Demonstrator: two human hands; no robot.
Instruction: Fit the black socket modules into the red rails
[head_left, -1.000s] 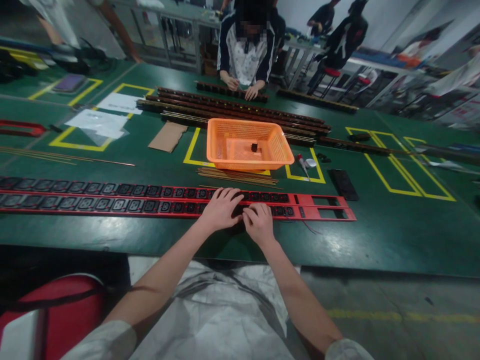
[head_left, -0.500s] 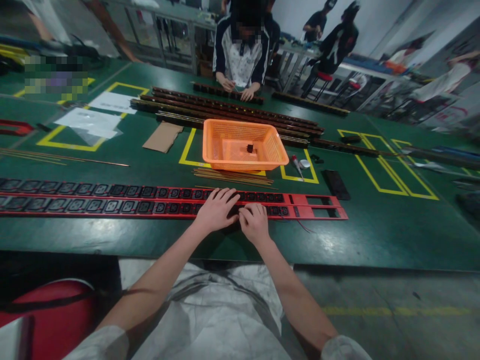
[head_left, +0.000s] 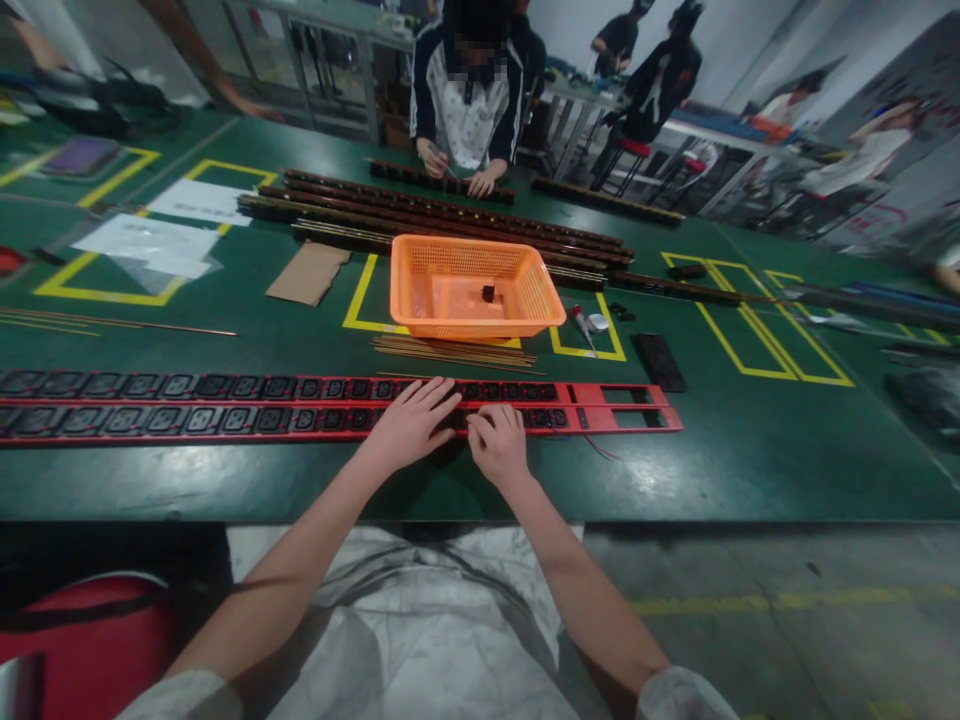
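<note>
Along the green table (head_left: 247, 490), left hand (head_left: 409, 427) half-spread, right hand (head_left: 500, 442) curled at red rails (head_left: 588, 396), any grip hidden from me; uneven pressing may skew sockets (head_left: 235, 420).

on my counter (head_left: 750, 450), the basket (head_left: 480, 328) has a small block (head_left: 487, 293) in it. behind it lie long bars (head_left: 450, 215); to its left, cardboard (head_left: 307, 272), then paper sheets (head_left: 150, 245); to its right, a small tool (head_left: 583, 328), then a flat slab (head_left: 659, 362). before it lie thin rods (head_left: 450, 350), then, nearer me, the socket strips (head_left: 307, 417), where my left fingers (head_left: 431, 395) rest, my right fingers (head_left: 493, 416) just beside.
</note>
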